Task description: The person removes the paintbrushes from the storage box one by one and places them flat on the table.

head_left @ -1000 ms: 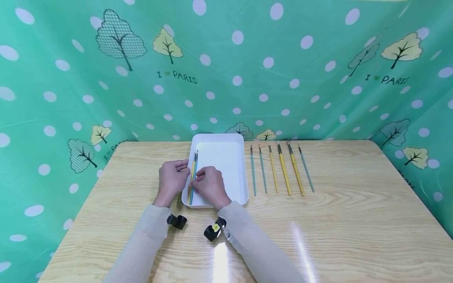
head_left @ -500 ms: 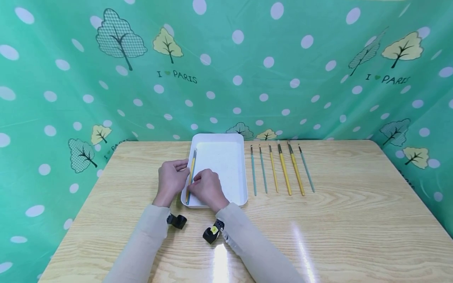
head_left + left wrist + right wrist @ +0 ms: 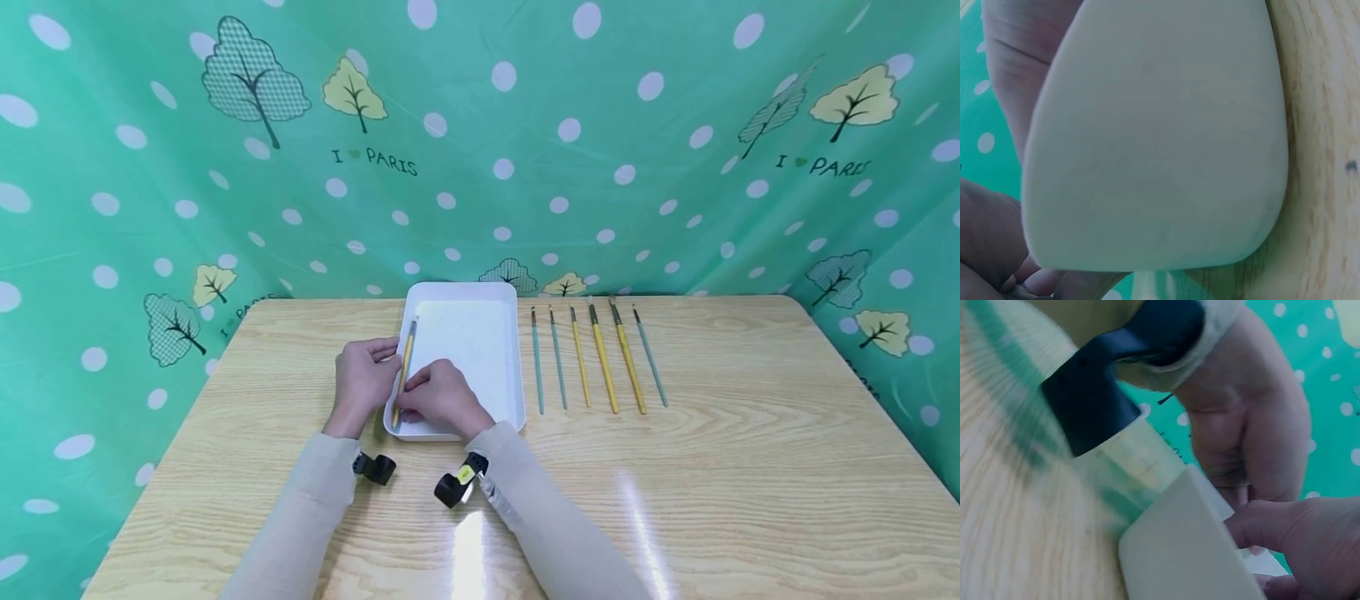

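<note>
A shallow white tray (image 3: 480, 358) stands near the back of the table. Along its inner left side lies a yellow paintbrush (image 3: 406, 358), with a second, blue-handled brush close against it and mostly hidden. My right hand (image 3: 441, 396) reaches into the tray and pinches at the lower part of the brushes; its fingertips are partly hidden. At the tray's left rim my left hand (image 3: 363, 375) holds the edge between thumb and fingers. The tray's near wall (image 3: 1154, 144) fills the left wrist view. Both hands meet over the wall in the right wrist view, fingertips largely covered.
Right of the tray, several paintbrushes lie in a row, among them a blue one (image 3: 537, 367), a thick yellow one (image 3: 603, 362) and a slanted blue one (image 3: 651, 362). A green dotted curtain (image 3: 480, 167) hangs behind the wooden table (image 3: 750, 467).
My right hand has shifted slightly left and down inside the tray. The blue brush has moved left against the yellow one, and now hardly shows. The left hand stays at the rim.
</note>
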{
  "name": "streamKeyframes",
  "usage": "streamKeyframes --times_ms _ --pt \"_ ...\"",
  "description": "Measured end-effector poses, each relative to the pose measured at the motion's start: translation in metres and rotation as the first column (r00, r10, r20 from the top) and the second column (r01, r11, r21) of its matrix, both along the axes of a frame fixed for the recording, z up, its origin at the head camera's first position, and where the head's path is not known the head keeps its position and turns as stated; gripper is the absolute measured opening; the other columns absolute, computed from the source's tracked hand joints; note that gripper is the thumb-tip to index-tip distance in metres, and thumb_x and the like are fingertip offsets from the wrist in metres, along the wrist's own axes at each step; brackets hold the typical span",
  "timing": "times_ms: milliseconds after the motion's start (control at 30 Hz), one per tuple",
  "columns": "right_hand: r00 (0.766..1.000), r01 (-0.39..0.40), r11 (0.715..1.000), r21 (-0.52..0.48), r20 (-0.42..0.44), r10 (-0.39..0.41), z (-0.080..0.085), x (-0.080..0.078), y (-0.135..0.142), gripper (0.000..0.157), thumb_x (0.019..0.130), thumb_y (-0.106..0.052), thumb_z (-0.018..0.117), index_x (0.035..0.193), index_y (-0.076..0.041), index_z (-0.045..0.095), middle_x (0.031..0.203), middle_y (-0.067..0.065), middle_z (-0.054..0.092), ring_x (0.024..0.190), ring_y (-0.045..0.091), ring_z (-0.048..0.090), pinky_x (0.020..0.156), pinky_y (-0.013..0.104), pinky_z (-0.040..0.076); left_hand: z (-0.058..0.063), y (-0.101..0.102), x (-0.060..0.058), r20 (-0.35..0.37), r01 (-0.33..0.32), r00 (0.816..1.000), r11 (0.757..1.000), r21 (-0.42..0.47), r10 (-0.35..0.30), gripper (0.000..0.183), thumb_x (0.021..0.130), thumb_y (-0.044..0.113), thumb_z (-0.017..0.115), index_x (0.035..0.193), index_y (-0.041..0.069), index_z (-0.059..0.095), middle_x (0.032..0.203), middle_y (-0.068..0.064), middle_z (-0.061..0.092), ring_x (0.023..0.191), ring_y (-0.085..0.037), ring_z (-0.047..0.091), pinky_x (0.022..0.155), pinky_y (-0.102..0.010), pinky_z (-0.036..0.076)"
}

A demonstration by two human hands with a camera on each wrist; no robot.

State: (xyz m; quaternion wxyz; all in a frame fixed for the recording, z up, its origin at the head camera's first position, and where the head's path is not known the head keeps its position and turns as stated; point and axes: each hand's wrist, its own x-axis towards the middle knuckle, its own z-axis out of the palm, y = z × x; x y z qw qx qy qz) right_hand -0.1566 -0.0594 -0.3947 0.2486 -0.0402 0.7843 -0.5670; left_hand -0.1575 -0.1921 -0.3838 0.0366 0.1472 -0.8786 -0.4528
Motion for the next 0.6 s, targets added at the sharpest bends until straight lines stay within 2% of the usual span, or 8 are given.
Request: streamKeyframes --times_ms 233,300,467,600 --pt "0.999 0.020 1.000 0.023 0.027 -0.020 0.0020 -0.0012 0.0023 0.008 0.088 -0.008 0.076 0.090 -0.003 0.069 0.079 0.007 0.072 0.067 0.017 0.075 0.060 0.025 0.063 -0.0001 0.0004 -0.0011 0.010 0.005 1.000 1.000 0.007 -0.005 0.032 0.098 0.008 0.062 0.129 0.005 0.070 0.124 -0.016 0.073 0.120 -0.028 0.069 0.096 -0.044 0.060" --pt "0.999 0.020 0.999 0.029 0.035 -0.021 0.0031 -0.0013 0.0035 0.011 0.089 -0.009 0.075 0.095 -0.004 0.069 0.078 0.007 0.073 0.066 0.017 0.075 0.060 0.025 0.062 -0.0002 0.0003 -0.0013 0.012 0.005 1.000 1.000 0.008 -0.005 0.032 0.097 0.009 0.062 0.128 0.005 0.070 0.123 -0.016 0.073 0.120 -0.028 0.069 0.096 -0.044 0.060" --pt "0.999 0.008 1.000 0.025 0.045 -0.009 0.0049 -0.0028 0.0067 0.028 0.089 -0.007 0.073 0.115 -0.006 0.065 0.077 0.008 0.075 0.065 0.016 0.075 0.061 0.024 0.061 -0.0001 -0.0009 -0.0014 0.015 -0.002 1.000 1.000 0.018 0.001 0.033 0.097 0.008 0.063 0.128 0.006 0.070 0.123 -0.016 0.073 0.120 -0.028 0.069 0.097 -0.044 0.060" --pt "0.998 0.011 1.000 0.016 0.057 -0.012 0.0060 -0.0042 0.0099 0.025 0.090 -0.008 0.069 0.114 -0.007 0.064 0.076 0.008 0.075 0.063 0.015 0.073 0.061 0.024 0.060 -0.0007 -0.0019 -0.0014 0.019 -0.004 1.000 1.000 0.027 0.003 0.033 0.097 0.007 0.062 0.129 0.006 0.070 0.125 -0.016 0.072 0.121 -0.028 0.069 0.098 -0.044 0.060"
